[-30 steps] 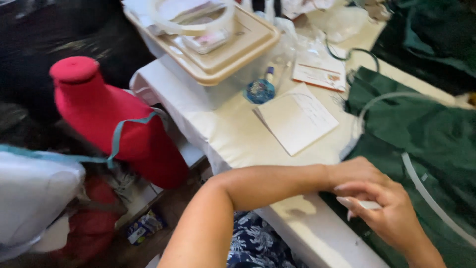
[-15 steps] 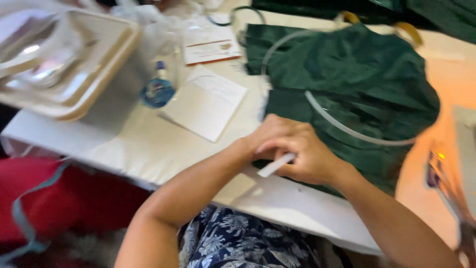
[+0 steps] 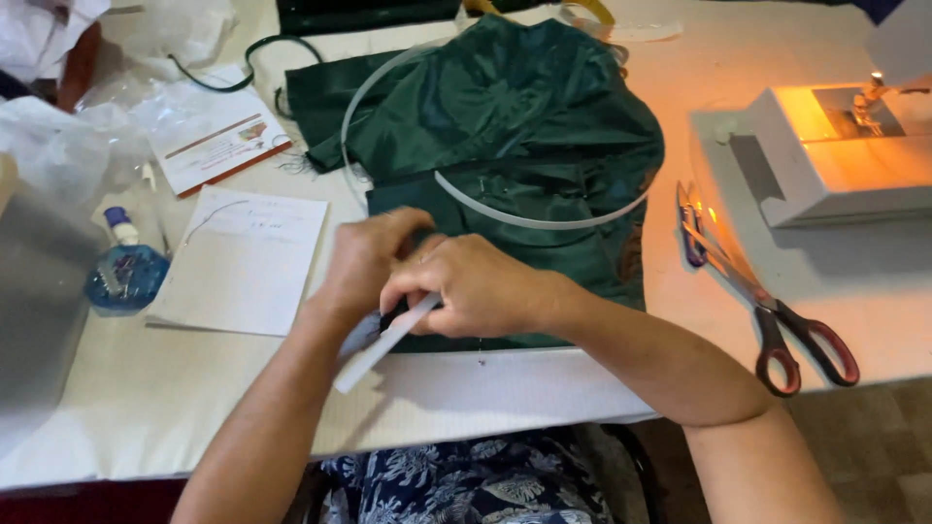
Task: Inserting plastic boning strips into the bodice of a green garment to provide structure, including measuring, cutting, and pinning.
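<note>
A white strip (image 3: 383, 342) is gripped by the closed fingers of the right hand (image 3: 476, 287) and left hand (image 3: 364, 260) over green fabric (image 3: 505, 146) on the bench (image 3: 146, 408), scissors (image 3: 767, 296) nearby.

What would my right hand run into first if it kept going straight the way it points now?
Probably your left hand, already touching it: the right hand, gripping a white strip, points leftward. Beyond lies the white paper sheet.
</note>
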